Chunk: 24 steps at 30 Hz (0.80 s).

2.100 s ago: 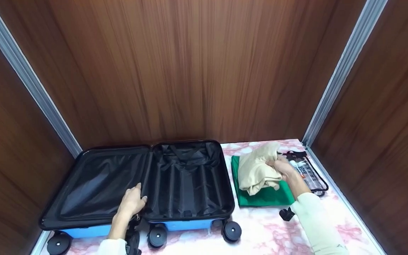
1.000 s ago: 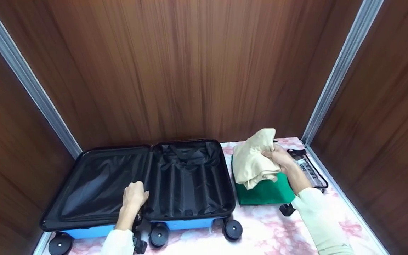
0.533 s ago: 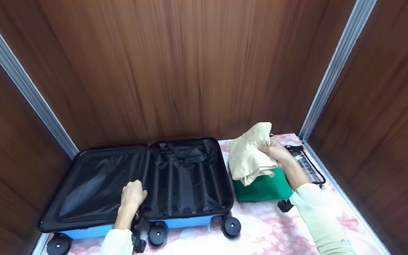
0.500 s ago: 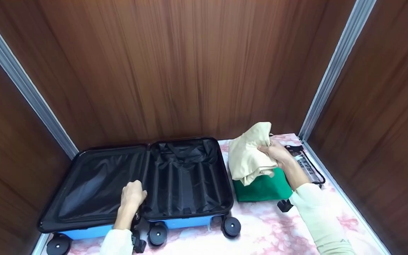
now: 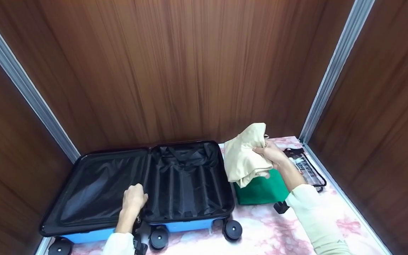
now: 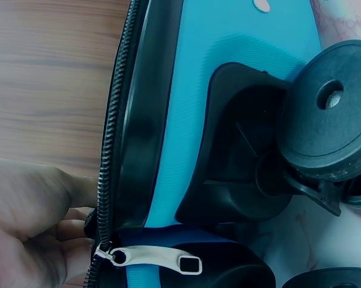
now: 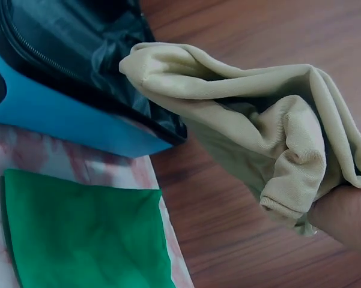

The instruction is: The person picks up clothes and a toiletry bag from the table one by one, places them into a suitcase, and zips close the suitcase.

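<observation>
In the head view, my right hand (image 5: 273, 154) grips a folded beige garment (image 5: 246, 156) above a flat green cloth (image 5: 264, 189). The right wrist view shows the garment (image 7: 228, 126) hanging in loose folds, its thick hem near the wrist. A blue suitcase with black lining (image 5: 186, 187) lies open in two halves on the left. My left hand (image 5: 135, 196) is at the seam between the halves, fingers curled. In the left wrist view, the suitcase's zipped rim (image 6: 111, 132) hides the fingertips of the left hand (image 6: 33, 222), so their hold is unclear.
A clear zip pouch with black trim (image 5: 308, 170) lies right of the green cloth, small items inside. Black wheels (image 5: 232, 230) stick out at the suitcase's near side. Brown wood-grain panels (image 5: 190, 71) enclose the pink-and-white marbled surface (image 5: 260, 233).
My right hand has lifted the beige garment off the green cloth and moved it left, close to the suitcase. The left hand's extended index finger has curled in; the hand stays at the seam.
</observation>
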Each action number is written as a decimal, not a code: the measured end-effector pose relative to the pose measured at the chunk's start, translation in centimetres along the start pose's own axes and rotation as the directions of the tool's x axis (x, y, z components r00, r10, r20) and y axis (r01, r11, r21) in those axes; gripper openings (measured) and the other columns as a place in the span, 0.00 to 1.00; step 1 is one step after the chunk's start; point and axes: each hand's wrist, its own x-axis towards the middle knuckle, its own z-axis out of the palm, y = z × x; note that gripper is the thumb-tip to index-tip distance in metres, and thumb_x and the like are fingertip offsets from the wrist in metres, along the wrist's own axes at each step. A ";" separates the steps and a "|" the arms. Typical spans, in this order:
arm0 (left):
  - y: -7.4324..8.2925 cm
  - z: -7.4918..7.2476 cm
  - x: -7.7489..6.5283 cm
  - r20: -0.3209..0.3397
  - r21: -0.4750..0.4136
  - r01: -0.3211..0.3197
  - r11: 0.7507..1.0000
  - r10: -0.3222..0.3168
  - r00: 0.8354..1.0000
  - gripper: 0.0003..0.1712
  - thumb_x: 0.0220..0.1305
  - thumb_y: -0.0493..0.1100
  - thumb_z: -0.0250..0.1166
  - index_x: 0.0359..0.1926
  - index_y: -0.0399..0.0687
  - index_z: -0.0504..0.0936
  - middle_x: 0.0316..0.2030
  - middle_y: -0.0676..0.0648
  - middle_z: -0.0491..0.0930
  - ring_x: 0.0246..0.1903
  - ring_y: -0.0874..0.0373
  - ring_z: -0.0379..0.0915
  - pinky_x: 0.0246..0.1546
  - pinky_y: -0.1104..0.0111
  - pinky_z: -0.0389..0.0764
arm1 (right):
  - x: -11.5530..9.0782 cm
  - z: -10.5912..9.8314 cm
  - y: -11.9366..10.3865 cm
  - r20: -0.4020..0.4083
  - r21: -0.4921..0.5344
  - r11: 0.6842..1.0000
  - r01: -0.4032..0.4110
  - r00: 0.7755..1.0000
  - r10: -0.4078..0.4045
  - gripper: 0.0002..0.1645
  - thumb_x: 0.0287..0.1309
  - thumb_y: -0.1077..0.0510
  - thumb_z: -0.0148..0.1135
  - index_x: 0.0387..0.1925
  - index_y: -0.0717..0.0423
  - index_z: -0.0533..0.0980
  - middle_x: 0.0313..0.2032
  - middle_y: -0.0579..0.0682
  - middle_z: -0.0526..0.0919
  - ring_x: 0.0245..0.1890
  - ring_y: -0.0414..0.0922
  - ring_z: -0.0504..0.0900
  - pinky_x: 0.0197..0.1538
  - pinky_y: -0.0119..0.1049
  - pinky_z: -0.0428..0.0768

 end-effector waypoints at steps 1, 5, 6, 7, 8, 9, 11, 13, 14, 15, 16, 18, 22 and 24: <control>0.0 0.0 0.0 0.002 0.003 0.002 1.000 -0.002 1.000 0.10 0.55 0.35 0.67 0.31 0.28 0.82 0.34 0.25 0.84 0.34 0.28 0.81 0.37 0.44 0.81 | 0.1 0.1 0.0 0.000 0.000 1.000 0.002 1.000 -0.002 0.10 0.68 0.68 0.51 0.49 0.65 0.67 0.30 0.46 0.82 0.27 0.38 0.83 0.30 0.29 0.82; 0.1 0.0 0.4 -0.011 0.010 -0.001 1.000 0.001 1.000 0.09 0.55 0.35 0.68 0.31 0.28 0.82 0.34 0.25 0.84 0.34 0.28 0.81 0.38 0.44 0.81 | 0.7 0.8 -0.1 -0.001 0.014 1.000 0.019 1.000 -0.019 0.06 0.67 0.69 0.51 0.45 0.64 0.69 0.28 0.45 0.82 0.26 0.37 0.82 0.29 0.29 0.81; 0.1 0.0 0.5 -0.016 0.010 -0.001 1.000 0.002 1.000 0.09 0.55 0.35 0.68 0.30 0.29 0.82 0.34 0.26 0.84 0.34 0.28 0.81 0.37 0.44 0.81 | 0.8 0.9 -0.1 0.003 0.014 1.000 0.023 1.000 -0.023 0.06 0.67 0.69 0.50 0.45 0.64 0.69 0.28 0.45 0.82 0.26 0.37 0.82 0.29 0.29 0.81; 0.2 0.0 0.6 -0.019 0.012 -0.004 1.000 0.004 1.000 0.09 0.55 0.35 0.68 0.30 0.29 0.82 0.33 0.26 0.84 0.34 0.28 0.81 0.37 0.44 0.81 | 1.0 1.1 -0.1 -0.003 0.012 1.000 0.024 1.000 -0.024 0.06 0.67 0.69 0.51 0.44 0.64 0.69 0.28 0.45 0.82 0.25 0.37 0.82 0.29 0.28 0.81; 0.2 0.0 0.6 -0.019 0.012 -0.003 1.000 0.004 1.000 0.09 0.55 0.35 0.68 0.30 0.29 0.82 0.33 0.26 0.84 0.34 0.28 0.81 0.37 0.44 0.81 | 1.1 1.2 -0.1 -0.006 0.012 1.000 0.024 1.000 -0.024 0.06 0.67 0.69 0.51 0.44 0.65 0.69 0.28 0.45 0.82 0.25 0.37 0.82 0.29 0.29 0.81; 0.2 0.1 0.6 -0.018 0.013 -0.003 1.000 0.003 1.000 0.09 0.55 0.35 0.68 0.30 0.29 0.82 0.33 0.26 0.84 0.34 0.28 0.81 0.37 0.44 0.81 | 1.2 1.4 -0.1 -0.009 0.008 1.000 0.022 1.000 -0.022 0.06 0.67 0.69 0.51 0.45 0.65 0.69 0.28 0.45 0.82 0.25 0.37 0.82 0.29 0.29 0.81; 0.2 0.2 0.6 -0.015 0.014 -0.001 1.000 0.001 1.000 0.09 0.55 0.35 0.67 0.30 0.29 0.82 0.33 0.26 0.84 0.34 0.28 0.81 0.37 0.45 0.81 | 1.4 1.6 0.0 -0.009 -0.005 1.000 0.014 1.000 -0.014 0.07 0.67 0.68 0.51 0.46 0.65 0.69 0.28 0.45 0.82 0.25 0.37 0.82 0.29 0.29 0.81; 0.2 0.3 0.5 -0.015 0.012 -0.001 1.000 0.001 1.000 0.09 0.55 0.35 0.68 0.30 0.29 0.82 0.33 0.26 0.84 0.34 0.28 0.81 0.37 0.45 0.81 | 1.5 1.9 0.1 -0.019 -0.016 1.000 0.006 1.000 -0.006 0.07 0.67 0.68 0.52 0.45 0.64 0.69 0.28 0.45 0.81 0.25 0.37 0.82 0.29 0.29 0.81; 0.1 0.4 0.4 -0.017 0.011 -0.001 1.000 0.001 1.000 0.09 0.55 0.35 0.68 0.30 0.29 0.82 0.33 0.26 0.84 0.34 0.28 0.81 0.37 0.45 0.81 | 1.5 2.0 0.2 -0.018 -0.019 1.000 0.006 1.000 -0.007 0.07 0.67 0.68 0.52 0.45 0.63 0.69 0.28 0.45 0.81 0.25 0.37 0.82 0.29 0.29 0.81; 0.1 0.4 0.4 -0.019 0.011 -0.002 1.000 0.002 1.000 0.09 0.55 0.35 0.68 0.30 0.29 0.82 0.33 0.26 0.84 0.34 0.28 0.81 0.37 0.45 0.81 | 1.6 2.1 0.3 -0.018 -0.019 1.000 0.006 1.000 -0.006 0.07 0.66 0.68 0.52 0.45 0.63 0.69 0.28 0.45 0.81 0.25 0.37 0.82 0.29 0.29 0.81; 0.0 0.5 0.3 -0.021 0.009 -0.002 1.000 0.002 1.000 0.08 0.55 0.35 0.68 0.30 0.29 0.82 0.33 0.26 0.84 0.34 0.28 0.81 0.37 0.44 0.81 | 1.7 2.3 0.3 -0.015 -0.018 1.000 0.008 1.000 -0.008 0.07 0.66 0.68 0.52 0.45 0.63 0.69 0.28 0.45 0.81 0.25 0.37 0.82 0.29 0.29 0.81; 0.0 0.5 0.4 -0.025 0.006 -0.002 1.000 0.002 1.000 0.09 0.55 0.35 0.68 0.30 0.29 0.82 0.33 0.26 0.84 0.34 0.28 0.81 0.37 0.44 0.81 | 1.8 2.5 0.4 -0.011 -0.016 1.000 0.018 1.000 -0.018 0.07 0.66 0.68 0.52 0.45 0.64 0.70 0.28 0.45 0.82 0.25 0.37 0.82 0.29 0.29 0.81; 0.0 0.3 0.7 -0.024 0.006 0.002 1.000 -0.002 1.000 0.09 0.55 0.35 0.68 0.30 0.29 0.82 0.33 0.26 0.84 0.34 0.28 0.81 0.37 0.44 0.81 | 2.3 3.0 0.4 0.010 0.005 0.999 0.041 0.999 -0.041 0.09 0.66 0.70 0.50 0.46 0.66 0.70 0.29 0.46 0.82 0.26 0.38 0.82 0.30 0.29 0.81; 0.1 0.1 0.8 -0.020 0.010 0.004 1.000 -0.004 1.000 0.09 0.55 0.35 0.68 0.31 0.29 0.82 0.33 0.26 0.84 0.35 0.29 0.81 0.38 0.44 0.81 | 2.5 3.3 0.4 0.019 0.015 0.999 0.049 0.999 -0.049 0.09 0.66 0.70 0.50 0.47 0.68 0.70 0.29 0.46 0.82 0.26 0.38 0.82 0.31 0.29 0.81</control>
